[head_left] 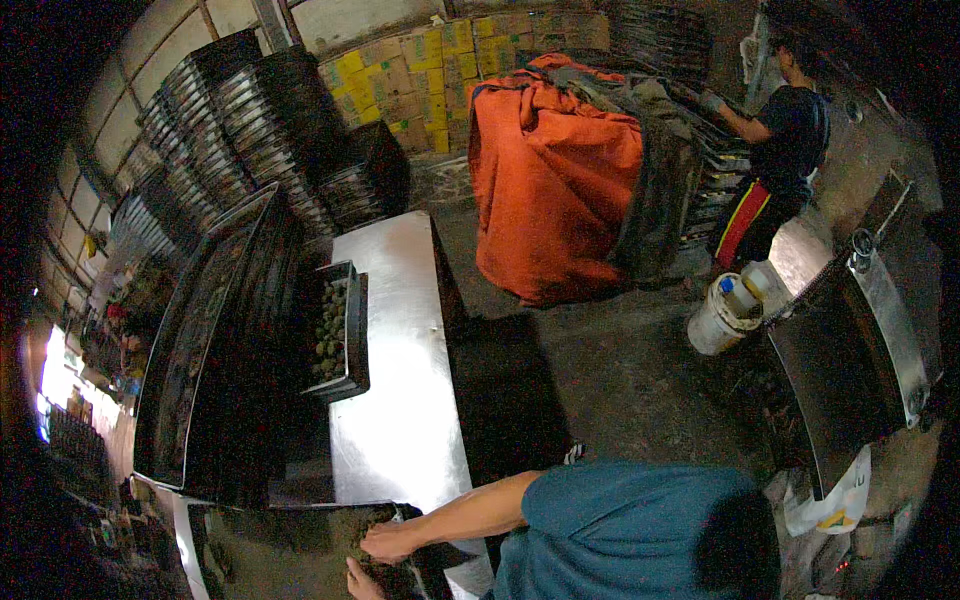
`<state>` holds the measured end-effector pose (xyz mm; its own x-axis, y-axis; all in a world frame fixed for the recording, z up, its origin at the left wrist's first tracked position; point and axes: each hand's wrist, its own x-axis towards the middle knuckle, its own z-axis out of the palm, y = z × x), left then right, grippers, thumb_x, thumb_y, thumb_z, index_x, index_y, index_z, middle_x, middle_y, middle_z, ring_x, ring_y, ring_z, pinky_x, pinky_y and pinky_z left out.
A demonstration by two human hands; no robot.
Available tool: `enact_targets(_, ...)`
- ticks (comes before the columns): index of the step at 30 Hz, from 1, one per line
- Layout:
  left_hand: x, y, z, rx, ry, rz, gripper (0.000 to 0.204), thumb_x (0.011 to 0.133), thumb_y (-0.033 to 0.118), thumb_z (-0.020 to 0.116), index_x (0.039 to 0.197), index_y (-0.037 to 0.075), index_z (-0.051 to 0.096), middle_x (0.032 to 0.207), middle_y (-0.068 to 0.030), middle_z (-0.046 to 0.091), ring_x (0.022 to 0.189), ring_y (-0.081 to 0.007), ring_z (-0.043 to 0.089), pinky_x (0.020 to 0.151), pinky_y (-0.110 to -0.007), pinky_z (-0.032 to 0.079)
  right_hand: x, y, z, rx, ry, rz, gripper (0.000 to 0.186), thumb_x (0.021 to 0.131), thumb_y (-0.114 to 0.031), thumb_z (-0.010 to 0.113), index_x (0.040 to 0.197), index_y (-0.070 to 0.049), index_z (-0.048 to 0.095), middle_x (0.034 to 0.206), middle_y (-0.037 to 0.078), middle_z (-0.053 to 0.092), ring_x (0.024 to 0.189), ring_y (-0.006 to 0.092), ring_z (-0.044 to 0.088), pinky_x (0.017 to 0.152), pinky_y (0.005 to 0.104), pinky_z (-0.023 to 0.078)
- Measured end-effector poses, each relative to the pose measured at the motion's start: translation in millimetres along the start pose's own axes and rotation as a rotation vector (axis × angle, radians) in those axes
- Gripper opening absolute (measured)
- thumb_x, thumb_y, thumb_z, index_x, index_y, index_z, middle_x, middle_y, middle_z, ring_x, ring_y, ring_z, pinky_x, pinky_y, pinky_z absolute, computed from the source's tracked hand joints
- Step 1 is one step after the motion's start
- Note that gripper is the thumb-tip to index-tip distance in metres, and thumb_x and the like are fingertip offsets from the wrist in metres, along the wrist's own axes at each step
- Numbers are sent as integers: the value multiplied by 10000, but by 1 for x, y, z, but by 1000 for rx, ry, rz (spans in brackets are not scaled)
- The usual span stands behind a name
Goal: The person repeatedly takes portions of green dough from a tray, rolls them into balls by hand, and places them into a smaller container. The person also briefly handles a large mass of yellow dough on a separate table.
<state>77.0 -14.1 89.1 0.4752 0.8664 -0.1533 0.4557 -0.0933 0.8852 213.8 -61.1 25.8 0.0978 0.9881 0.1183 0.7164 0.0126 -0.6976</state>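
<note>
At the bottom centre, my right hand point(388, 540) has its fingers curled into dark, crumbly-looking material at the corner of a large metal tray point(260, 545); what it holds is unclear. Just below it, my left hand point(362, 582) shows only partly at the lower edge, over the same tray, its grip unclear. A steel-topped table point(395, 400) extends beyond the tray. On it sit a smaller tray point(355, 330) of several greenish balls and, to the left, a tall stack of dark trays point(230, 360).
A co-worker point(780, 140) stands at upper right beside an orange-covered pile point(550, 190). A white bucket point(710, 325) and metal equipment point(830, 390) are on the right. More stacked trays point(260, 130) and cartons point(410, 80) line the back.
</note>
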Motion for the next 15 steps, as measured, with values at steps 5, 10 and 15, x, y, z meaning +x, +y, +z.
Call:
enact_targets(5,-11,11,-7,-172,-115,-217,425,940,332,510,1004,-68,638,909,-128,646,786,-205,558,707,-350,469,-10,2,-7,76,53,182,346,770,-318,625,723,25,631,670,231,620,679,408,632,538,505,495)
enact_targets(10,-28,-1,-16,-67,-16,-40,375,932,290,528,947,-68,638,851,-109,635,749,-192,535,674,-356,462,-7,0,-3,112,14,84,376,799,-353,609,749,19,635,703,227,630,692,406,633,576,517,495)
enact_targets(15,13,-55,-7,-84,-60,81,360,952,275,480,1108,-38,567,863,-135,624,736,-209,580,624,-325,482,3,-5,6,64,-23,215,246,793,-224,572,874,-6,655,761,206,648,759,397,639,636,483,505)
